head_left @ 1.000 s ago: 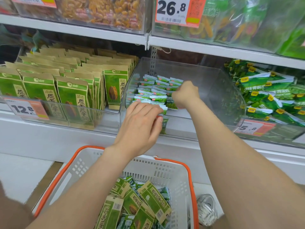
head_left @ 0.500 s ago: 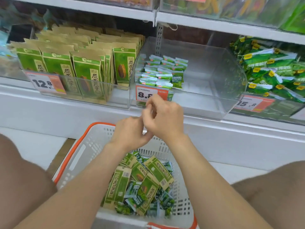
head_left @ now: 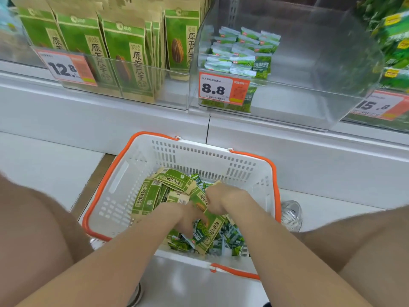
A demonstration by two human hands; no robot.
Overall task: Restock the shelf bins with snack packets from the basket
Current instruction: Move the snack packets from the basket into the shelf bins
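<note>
A white basket with an orange rim (head_left: 110, 169) sits on the floor below the shelf. It holds long green-and-kraft seed packets (head_left: 174, 178) and small dark green snack packets (head_left: 232, 238). Both my hands are down inside it. My left hand (head_left: 183, 216) digs fingers-down into the pile; what it holds is hidden. My right hand (head_left: 223, 200) is closed among the packets, a kraft edge poking out above it. On the shelf, the clear middle bin (head_left: 309, 96) has small green packets (head_left: 241, 52) stacked at its left side behind an 8.8 price tag (head_left: 223, 89).
The left bin holds upright rows of large green seed bags (head_left: 124, 52) tagged 12.8. A bin of bright green bags (head_left: 394, 29) stands at the right. My knees flank the basket, and a shoe (head_left: 291, 216) rests by its right side.
Both hands left the middle bin, came together in front of the shelf, then dropped into the basket. The view tilted down towards the basket.
</note>
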